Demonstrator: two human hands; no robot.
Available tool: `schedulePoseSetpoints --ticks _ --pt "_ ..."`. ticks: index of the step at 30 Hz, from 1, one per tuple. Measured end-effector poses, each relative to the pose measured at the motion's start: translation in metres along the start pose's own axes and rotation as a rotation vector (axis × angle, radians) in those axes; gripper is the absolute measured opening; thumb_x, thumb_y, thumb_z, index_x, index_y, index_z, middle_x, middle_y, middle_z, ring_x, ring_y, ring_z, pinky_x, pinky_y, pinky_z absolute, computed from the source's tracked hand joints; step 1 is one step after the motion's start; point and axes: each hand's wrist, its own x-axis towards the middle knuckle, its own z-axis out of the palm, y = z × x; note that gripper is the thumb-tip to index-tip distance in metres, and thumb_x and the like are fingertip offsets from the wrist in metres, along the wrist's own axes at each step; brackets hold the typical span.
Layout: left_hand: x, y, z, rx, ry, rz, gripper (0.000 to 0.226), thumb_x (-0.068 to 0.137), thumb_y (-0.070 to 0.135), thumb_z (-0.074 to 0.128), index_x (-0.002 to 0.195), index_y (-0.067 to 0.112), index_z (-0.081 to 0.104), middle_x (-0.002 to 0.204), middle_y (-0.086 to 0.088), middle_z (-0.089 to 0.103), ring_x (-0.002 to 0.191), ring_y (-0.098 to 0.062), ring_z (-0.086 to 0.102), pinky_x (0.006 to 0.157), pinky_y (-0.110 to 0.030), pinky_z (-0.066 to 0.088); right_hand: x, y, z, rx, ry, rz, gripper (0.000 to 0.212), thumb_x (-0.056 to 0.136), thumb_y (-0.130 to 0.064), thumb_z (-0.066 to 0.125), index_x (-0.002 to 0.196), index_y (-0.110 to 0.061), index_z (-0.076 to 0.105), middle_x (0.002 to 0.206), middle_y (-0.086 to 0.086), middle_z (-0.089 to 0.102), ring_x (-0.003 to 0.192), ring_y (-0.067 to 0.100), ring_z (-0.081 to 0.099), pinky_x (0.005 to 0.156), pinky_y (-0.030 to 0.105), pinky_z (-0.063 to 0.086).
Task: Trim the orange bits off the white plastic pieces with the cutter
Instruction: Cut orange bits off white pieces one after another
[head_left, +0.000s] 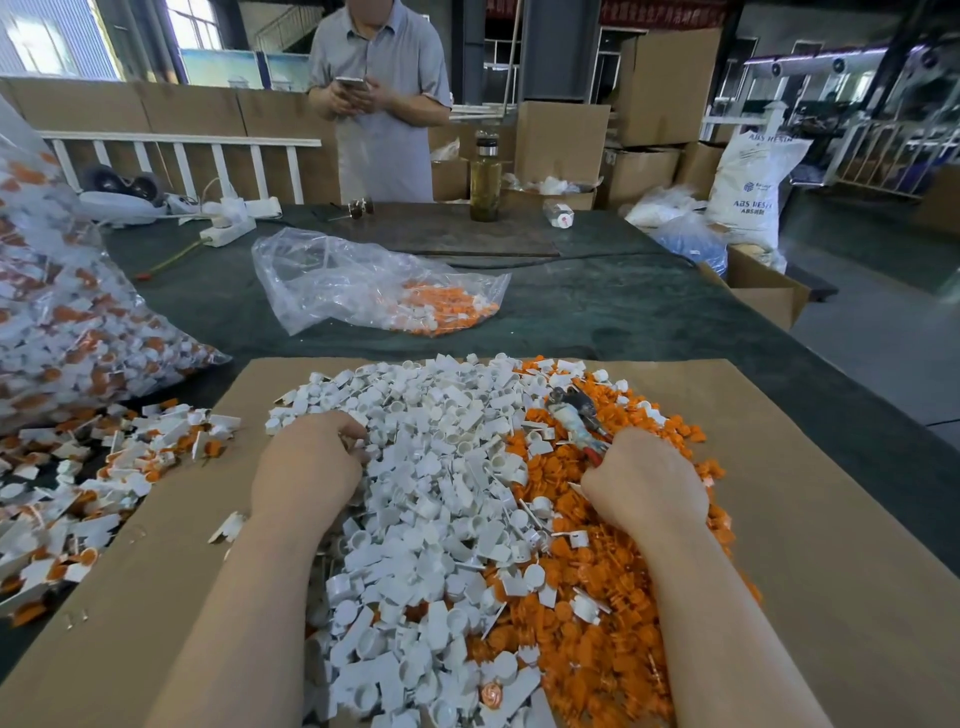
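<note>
Two hands work one cardboard sheet (810, 467). The left hand (306, 467) rests on the white pieces (431, 467), fingers curled into them (whether it grips any, I cannot tell). The right hand (644, 483) grips one cutter (576, 415) over the orange bits (597, 623). Two bags (322, 275) of untrimmed parts lie beyond; one person (379, 104) stands opposite.

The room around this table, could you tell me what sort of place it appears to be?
Most likely a plastics factory floor or packing workshop: stacked cardboard boxes, a white sack printed ABS resin, and clear bags of orange-and-white moulded parts on a long work table.
</note>
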Motion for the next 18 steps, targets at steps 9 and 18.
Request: schedulePoseSetpoints --ticks 9,18 --pt "-0.009 0.012 -0.015 -0.433 0.076 -0.008 0.015 0.091 0.016 0.067 0.098 0.028 0.074 0.080 0.006 0.072 0.069 -0.019 0.069 0.064 -0.031 0.055 0.000 0.000 -0.001 0.091 0.103 -0.072 0.013 0.086 -0.025 0.057 0.087 -0.022 0.044 0.074 -0.005 0.052 0.061 0.010 0.047 0.044 0.025 0.030" --pt "-0.038 0.072 -0.008 -0.995 -0.260 -0.024 0.016 0.085 0.007 0.075 0.095 0.019 0.076 0.076 0.001 0.077 0.067 -0.011 0.074 0.057 -0.015 0.056 0.001 -0.011 -0.002 0.799 0.073 -0.256 0.017 0.090 -0.032 0.064 0.080 -0.019 0.063 0.056 -0.008 0.050 0.044 0.000 0.044 0.038 0.014 0.035"
